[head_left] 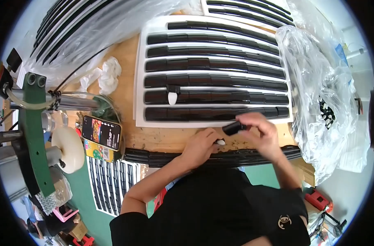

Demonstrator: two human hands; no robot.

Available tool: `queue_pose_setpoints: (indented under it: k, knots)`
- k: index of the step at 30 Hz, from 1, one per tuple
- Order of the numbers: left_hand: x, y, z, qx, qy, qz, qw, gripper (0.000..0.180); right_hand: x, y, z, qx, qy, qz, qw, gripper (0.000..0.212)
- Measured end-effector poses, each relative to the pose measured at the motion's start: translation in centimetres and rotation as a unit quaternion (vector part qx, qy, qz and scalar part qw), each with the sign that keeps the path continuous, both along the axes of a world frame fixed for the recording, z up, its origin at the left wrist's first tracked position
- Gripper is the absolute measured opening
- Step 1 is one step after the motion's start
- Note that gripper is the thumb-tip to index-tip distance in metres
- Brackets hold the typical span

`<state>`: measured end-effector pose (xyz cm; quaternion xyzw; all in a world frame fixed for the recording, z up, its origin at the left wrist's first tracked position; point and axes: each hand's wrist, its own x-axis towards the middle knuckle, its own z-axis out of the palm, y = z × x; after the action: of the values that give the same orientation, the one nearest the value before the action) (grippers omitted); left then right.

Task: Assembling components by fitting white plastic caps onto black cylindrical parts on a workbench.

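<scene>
My right hand (261, 133) is closed on a short, glossy black piece (232, 128), holding it tilted above the wooden bench (166, 138). To its left, my left hand (200, 148) has its fingers drawn together round a small white-ended object (220, 142); the rest of that object is hidden by the fingers. Just beyond both hands lies a white tray (140, 98) with several rows of similar black pieces (195, 113). A small black part with a white oval end (172, 97) rests across the rows at the tray's left.
A green-framed machine (36, 123) with a white roller (68, 149) stands at left, beside a lit phone (101, 132) on a colourful box. Crumpled tissue (110, 76) lies behind it. Clear plastic bags (314, 106) crowd the right. A dark padded strip (170, 158) runs along the bench's front edge.
</scene>
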<state>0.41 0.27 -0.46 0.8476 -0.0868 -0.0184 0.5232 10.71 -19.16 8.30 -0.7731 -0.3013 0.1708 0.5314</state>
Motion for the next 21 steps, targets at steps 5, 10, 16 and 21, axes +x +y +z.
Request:
queue_pose_setpoints:
  k: [5, 10, 16, 21]
  knots:
    - [0.2, -0.3, 0.0, -0.008, 0.002, -0.012, 1.000, 0.029, -4.1, -2.0, -1.1, -0.066, -0.095, 0.021, 0.993, 0.038]
    - [0.0, -0.4, 0.1, 0.004, -0.009, -0.014, 1.000, 0.028, -4.5, -1.9, -3.7, -0.045, -0.190, 0.061, 0.979, 0.037]
    - [0.0, -0.4, 0.2, -0.040, 0.035, -0.003, 0.999, 0.033, -4.1, -1.9, -5.0, -0.068, -0.224, 0.094, 0.968, 0.038]
    - [0.1, -0.3, -0.2, -0.037, 0.012, 0.003, 0.999, 0.038, -4.0, -1.5, -4.8, -0.073, -0.219, 0.094, 0.968, 0.036]
